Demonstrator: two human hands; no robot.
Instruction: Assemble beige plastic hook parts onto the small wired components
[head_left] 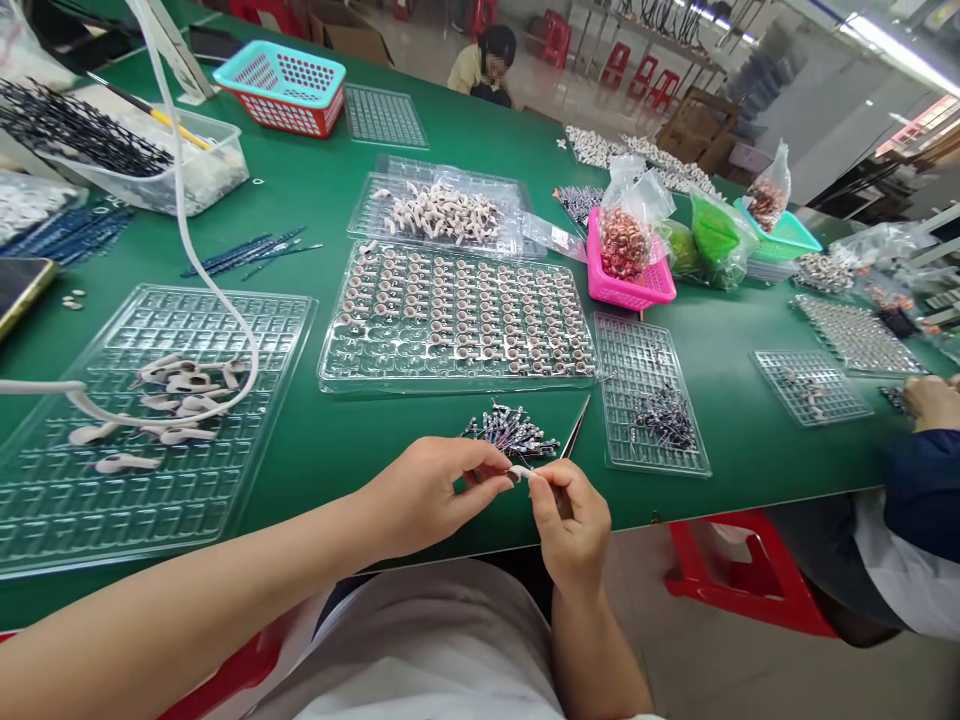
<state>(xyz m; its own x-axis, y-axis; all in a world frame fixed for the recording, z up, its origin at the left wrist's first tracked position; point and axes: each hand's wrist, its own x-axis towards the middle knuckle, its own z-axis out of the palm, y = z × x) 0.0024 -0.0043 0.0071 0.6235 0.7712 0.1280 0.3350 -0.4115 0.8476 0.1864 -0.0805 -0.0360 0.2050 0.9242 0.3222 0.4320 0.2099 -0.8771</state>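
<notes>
Fingers of the left hand are bent, with the thumb and index fingertips brought nearly together on the wide end of a small white piece. The narrow end is pinched between the thumb and index finger of the right hand, and its other fingers are curled inward. The white piece is thus held between both hands, above the near edge of the green tabletop.

The left forearm is extended diagonally from the lower left; the right forearm is angled upward from the lower edge. Tweezers are pointed away from the body; their rear end is hidden at the right hand, and whether they are gripped cannot be told. A pile of small wired parts is located just beyond the fingertips. Farther out, a clear tray is partly filled with similar white pieces.
</notes>
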